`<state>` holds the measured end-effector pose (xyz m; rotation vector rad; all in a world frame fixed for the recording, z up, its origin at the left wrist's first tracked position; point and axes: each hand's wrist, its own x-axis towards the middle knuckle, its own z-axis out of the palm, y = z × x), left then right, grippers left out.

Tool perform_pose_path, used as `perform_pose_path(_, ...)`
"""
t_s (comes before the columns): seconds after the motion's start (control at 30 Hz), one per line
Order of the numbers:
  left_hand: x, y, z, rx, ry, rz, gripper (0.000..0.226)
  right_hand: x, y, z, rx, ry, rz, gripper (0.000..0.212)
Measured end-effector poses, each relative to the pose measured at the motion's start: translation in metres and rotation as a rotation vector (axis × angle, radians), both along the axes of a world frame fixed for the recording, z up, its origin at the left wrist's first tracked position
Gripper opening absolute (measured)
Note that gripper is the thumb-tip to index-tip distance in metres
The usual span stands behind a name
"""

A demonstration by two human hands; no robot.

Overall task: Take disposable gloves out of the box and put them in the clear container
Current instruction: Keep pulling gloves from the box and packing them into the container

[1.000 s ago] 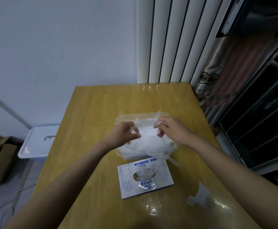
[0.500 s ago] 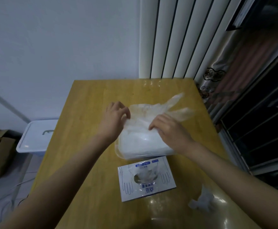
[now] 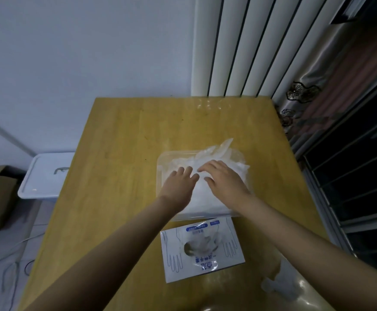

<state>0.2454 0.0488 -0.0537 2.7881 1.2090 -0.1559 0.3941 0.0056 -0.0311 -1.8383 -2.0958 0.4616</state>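
Both hands lie flat on the gloves (image 3: pixel 202 198) heaped in the clear container (image 3: pixel 160 163), which sits right of centre in the frame on the wooden counter (image 3: pixel 120 153). The left hand (image 3: pixel 179 184) and the right hand (image 3: pixel 224 180) are side by side, fingers fairly straight and spread, gripping nothing. They press the pile down with palms and fingers. The step in hand looks like tamping the thin film so that it settles below the rim.

To do it well, I judge the pressure should go straight down and spread wide. The film looks slippery and springy and will likely puff back up wherever no palm covers it. A few glove fingers (image 3: pixel 224 145) poke out over the far rim, toward the upper part of the frame. These want sweeping inward with flat fingertips before the hands lift, or they may drag the rest out. The container looks light and could skate on the counter, so sideways pushing is best avoided.

The box (image 3: pixel 202 250) lies just below the container in the frame, at or very near its near edge. Film shows in its oval opening, so more gloves seem left to draw. One crumpled loose glove (image 3: pixel 277 282) lies at the lower right on the counter, apart from the box, and probably belongs in the container too.
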Motion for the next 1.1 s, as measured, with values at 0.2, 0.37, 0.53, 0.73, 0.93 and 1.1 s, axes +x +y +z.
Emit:
perform_pose_path(0.2,0.001,0.007,-0.027,-0.227,0.319,-0.008,0.040,0.012,0.017,-0.035,-0.460,-0.258,-0.009,0.057)
perform_pose_path(0.37,0.003,0.013,-0.039,-0.368,0.327,-0.011,0.045,0.016,0.027,-0.052,-0.577,-0.321,0.033,0.061)
perform_pose_path(0.53,0.002,0.011,-0.034,-0.337,0.345,0.022,0.041,0.018,0.027,-0.040,-0.629,-0.146,-0.002,0.055)
perform_pose_path(0.73,-0.002,-0.014,-0.003,-0.033,-0.203,0.041,0.049,-0.001,-0.033,-0.001,0.049,0.244,-0.051,0.015)
perform_pose_path(0.93,-0.015,-0.072,0.011,0.023,-0.480,-0.228,0.034,0.000,-0.101,-0.032,-0.081,0.060,0.231,0.025)
perform_pose_path(1.1,-0.027,-0.110,-0.018,-0.194,-0.212,-0.212,0.033,0.006,-0.110,-0.045,-0.225,-0.030,0.160,0.021)
